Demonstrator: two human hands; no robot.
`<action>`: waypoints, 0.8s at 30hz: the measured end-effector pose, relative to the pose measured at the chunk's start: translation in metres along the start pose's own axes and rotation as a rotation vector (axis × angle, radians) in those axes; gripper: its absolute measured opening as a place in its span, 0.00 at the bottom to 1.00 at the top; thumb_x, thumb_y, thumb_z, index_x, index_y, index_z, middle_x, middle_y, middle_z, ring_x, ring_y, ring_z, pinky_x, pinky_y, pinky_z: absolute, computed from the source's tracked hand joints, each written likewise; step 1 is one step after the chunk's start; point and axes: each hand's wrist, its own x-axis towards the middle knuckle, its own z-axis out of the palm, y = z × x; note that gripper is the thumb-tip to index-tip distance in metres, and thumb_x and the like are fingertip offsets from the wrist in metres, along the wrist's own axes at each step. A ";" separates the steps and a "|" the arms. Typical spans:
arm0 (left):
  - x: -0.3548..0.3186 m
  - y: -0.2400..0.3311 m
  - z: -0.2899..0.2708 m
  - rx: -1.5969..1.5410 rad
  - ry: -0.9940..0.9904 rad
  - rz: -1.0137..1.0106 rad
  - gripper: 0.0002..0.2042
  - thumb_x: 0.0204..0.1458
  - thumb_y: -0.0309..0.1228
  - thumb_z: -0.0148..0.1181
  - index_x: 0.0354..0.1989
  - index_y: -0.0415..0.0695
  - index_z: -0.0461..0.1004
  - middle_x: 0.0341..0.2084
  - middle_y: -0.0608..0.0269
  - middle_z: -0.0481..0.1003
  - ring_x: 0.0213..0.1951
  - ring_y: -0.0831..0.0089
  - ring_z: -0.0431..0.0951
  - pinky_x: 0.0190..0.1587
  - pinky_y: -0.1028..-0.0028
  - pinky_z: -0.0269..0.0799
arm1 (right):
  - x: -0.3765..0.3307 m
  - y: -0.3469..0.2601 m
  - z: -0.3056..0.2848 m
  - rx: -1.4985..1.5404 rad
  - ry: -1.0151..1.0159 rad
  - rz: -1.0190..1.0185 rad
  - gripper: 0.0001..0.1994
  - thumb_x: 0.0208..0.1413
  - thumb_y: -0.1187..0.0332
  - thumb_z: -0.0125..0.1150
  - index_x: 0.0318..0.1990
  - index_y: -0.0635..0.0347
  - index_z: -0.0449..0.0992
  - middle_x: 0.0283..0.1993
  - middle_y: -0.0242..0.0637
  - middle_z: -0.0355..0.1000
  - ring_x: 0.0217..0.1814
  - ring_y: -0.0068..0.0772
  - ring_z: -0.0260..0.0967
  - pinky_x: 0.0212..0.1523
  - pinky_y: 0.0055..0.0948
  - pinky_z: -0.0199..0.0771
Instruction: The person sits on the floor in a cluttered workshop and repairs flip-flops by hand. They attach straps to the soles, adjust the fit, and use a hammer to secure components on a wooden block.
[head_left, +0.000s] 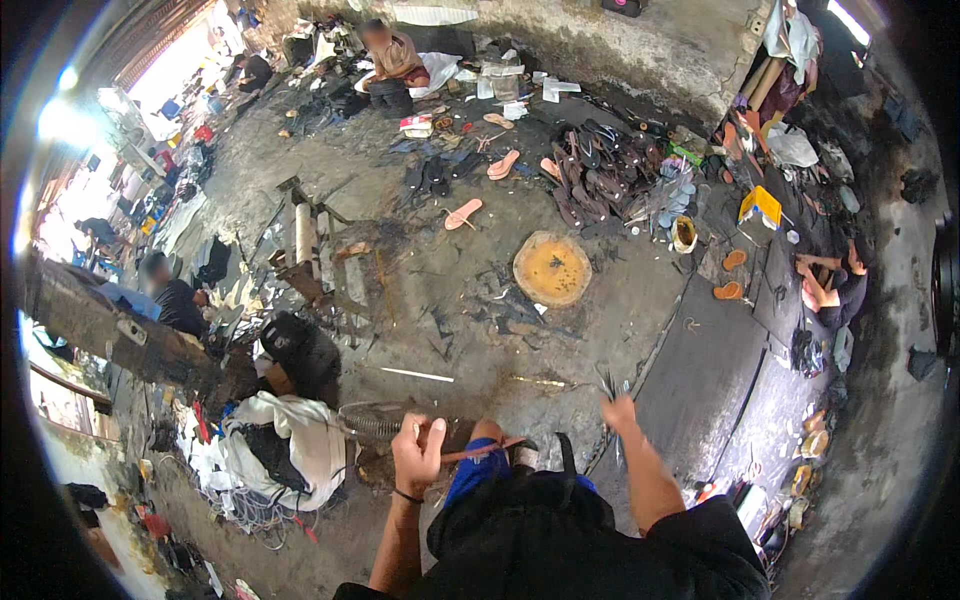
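Nearest us, our left hand (418, 450) has its grip closed around a thin reddish strap (482, 452). Our right hand (618, 410) pinches dark scissors (606, 383). Farther off, a round yellow block (552, 268) sits on the floor (440, 330), slippers (610, 170) heaped beyond.

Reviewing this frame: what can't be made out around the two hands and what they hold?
- Left hand: fist closed on a thin reddish stick; its kind is too small to tell in the head view.
- Right hand: pinches thin dark strips; material and count too small and blurred.
- Foot: mostly hidden by the dark clothing.
- Both elbows: cut off by the lower edge.
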 end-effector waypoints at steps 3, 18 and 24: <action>0.090 0.006 0.018 -0.005 0.068 -0.003 0.09 0.61 0.31 0.58 0.33 0.38 0.70 0.19 0.62 0.70 0.22 0.76 0.68 0.28 0.73 0.66 | 0.099 -0.135 -0.075 0.181 0.124 -0.082 0.34 0.55 0.44 0.61 0.33 0.80 0.78 0.34 0.71 0.75 0.44 0.67 0.76 0.44 0.53 0.76; 0.572 0.012 0.129 0.122 -0.122 -0.032 0.14 0.63 0.37 0.58 0.31 0.37 0.74 0.16 0.54 0.70 0.19 0.66 0.67 0.26 0.68 0.65 | 0.219 -0.088 -0.002 -0.319 -0.482 0.131 0.12 0.53 0.56 0.60 0.31 0.51 0.83 0.30 0.43 0.80 0.37 0.47 0.81 0.36 0.45 0.79; 0.714 -0.045 0.171 0.329 -0.027 -0.138 0.17 0.65 0.40 0.55 0.32 0.38 0.76 0.18 0.53 0.72 0.21 0.66 0.70 0.27 0.66 0.66 | 0.391 -0.174 -0.044 -0.159 -0.562 0.462 0.10 0.52 0.55 0.61 0.36 0.47 0.83 0.37 0.42 0.80 0.40 0.47 0.79 0.39 0.45 0.78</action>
